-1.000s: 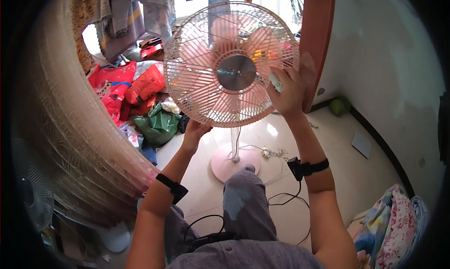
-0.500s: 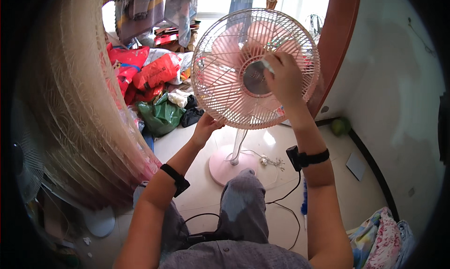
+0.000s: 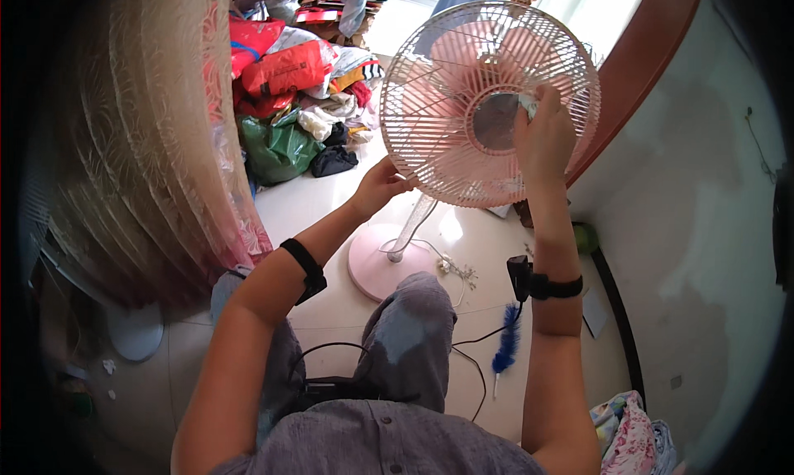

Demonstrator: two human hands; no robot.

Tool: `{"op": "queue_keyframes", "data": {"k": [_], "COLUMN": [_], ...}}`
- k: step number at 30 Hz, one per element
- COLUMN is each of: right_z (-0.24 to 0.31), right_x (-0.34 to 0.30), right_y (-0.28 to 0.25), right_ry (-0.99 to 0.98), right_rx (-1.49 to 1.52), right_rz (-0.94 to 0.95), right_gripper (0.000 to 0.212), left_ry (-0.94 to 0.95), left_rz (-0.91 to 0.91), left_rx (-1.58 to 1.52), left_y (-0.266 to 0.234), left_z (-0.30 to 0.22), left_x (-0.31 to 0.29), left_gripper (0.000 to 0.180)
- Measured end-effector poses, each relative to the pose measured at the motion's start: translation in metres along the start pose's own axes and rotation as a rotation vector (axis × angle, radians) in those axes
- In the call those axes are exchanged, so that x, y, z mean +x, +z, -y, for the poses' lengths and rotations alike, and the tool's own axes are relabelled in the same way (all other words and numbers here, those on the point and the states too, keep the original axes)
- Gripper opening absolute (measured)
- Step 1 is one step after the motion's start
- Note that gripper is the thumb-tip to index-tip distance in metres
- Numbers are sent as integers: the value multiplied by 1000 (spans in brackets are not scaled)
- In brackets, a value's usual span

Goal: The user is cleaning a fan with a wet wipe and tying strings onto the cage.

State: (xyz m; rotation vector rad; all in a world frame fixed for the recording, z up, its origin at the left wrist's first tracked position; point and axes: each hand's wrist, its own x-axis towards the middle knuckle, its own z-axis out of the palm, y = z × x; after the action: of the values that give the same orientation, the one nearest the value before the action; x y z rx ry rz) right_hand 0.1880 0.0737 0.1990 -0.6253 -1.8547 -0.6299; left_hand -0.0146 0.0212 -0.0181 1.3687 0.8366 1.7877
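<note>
A pink pedestal fan stands in front of me, its round wire guard facing me. At its centre sits a grey disc. My right hand pinches a small white tissue or cloth against the guard at the right edge of that disc. At the guard's lower left rim, my left hand is closed on the edge, its fingertips partly behind it. Below, the stem runs down to a round pink base on the floor.
Red bags, a green plastic bag and clothes lie piled behind at left, beside a sheer curtain. A blue duster, cables and a plug lie on the floor. Floral fabric sits lower right.
The view has turned, and the fan now appears higher, farther right and leaning. My right hand has shifted slightly around the disc with the tissue; my left hand remains on the rim.
</note>
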Motion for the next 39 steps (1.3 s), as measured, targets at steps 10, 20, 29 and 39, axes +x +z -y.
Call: {"op": "queue_keyframes", "data": {"k": [10, 20, 29, 39], "right_z": [54, 31, 2, -17], "right_x": [-11, 4, 21, -36], "right_y": [17, -2, -19, -2], "right_ry": [-294, -852, -425, 111], "right_rx": [-168, -154, -116, -54], "right_rz": [148, 167, 238, 50], "right_gripper": [13, 10, 18, 23], "left_ry": [73, 38, 37, 18], "left_rz": [-24, -32, -17, -36], "left_rx": [24, 3, 3, 70], "left_y": [-1, 1, -1, 2], "left_z": [-6, -7, -6, -7], "left_x": [-1, -3, 1, -2], "left_gripper": [47, 44, 49, 50]}}
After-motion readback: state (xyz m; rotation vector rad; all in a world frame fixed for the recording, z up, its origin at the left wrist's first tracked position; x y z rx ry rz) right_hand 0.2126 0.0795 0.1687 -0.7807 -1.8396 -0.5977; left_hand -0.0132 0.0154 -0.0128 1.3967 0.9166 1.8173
